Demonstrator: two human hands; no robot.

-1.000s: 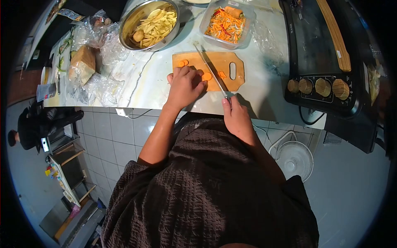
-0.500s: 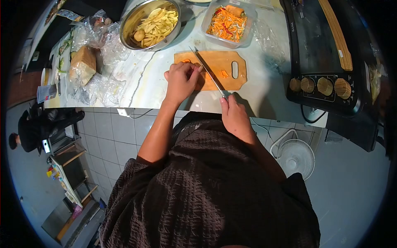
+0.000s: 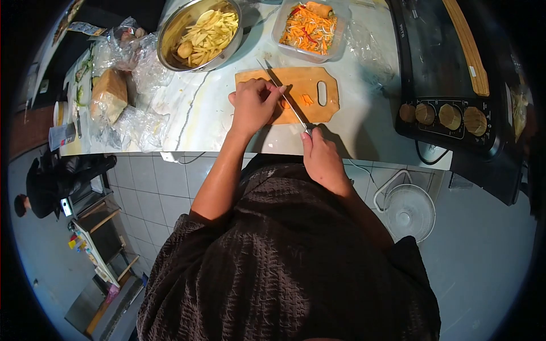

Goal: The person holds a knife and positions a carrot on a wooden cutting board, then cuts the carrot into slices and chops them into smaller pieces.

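My right hand [image 3: 324, 156] is closed around the handle of a knife [image 3: 290, 102]. The blade slants up and left across a wooden cutting board [image 3: 301, 77], which has a handle slot at its right end. My left hand [image 3: 253, 108] rests over the board's left part, fingers curled and pinched beside the blade; whatever they hold is hidden. An orange piece of carrot [image 3: 285, 104] shows by the blade near those fingers. A few thin carrot strips [image 3: 307, 100] lie on the board right of the knife.
Behind the board stand a metal bowl [image 3: 163, 48] of cut potato strips and a clear plastic container [image 3: 276, 35] with shredded carrot. Plastic bags [image 3: 151, 68] and a wrapped brown block [image 3: 111, 94] lie left. A black oven [image 3: 449, 122] stands right. A person [image 3: 51, 184] is far left.
My left thumb and fingertips have shifted slightly right towards the blade, and orange bits above the left fingers are now hidden. The knife stays in my right hand; the view has shifted slightly.
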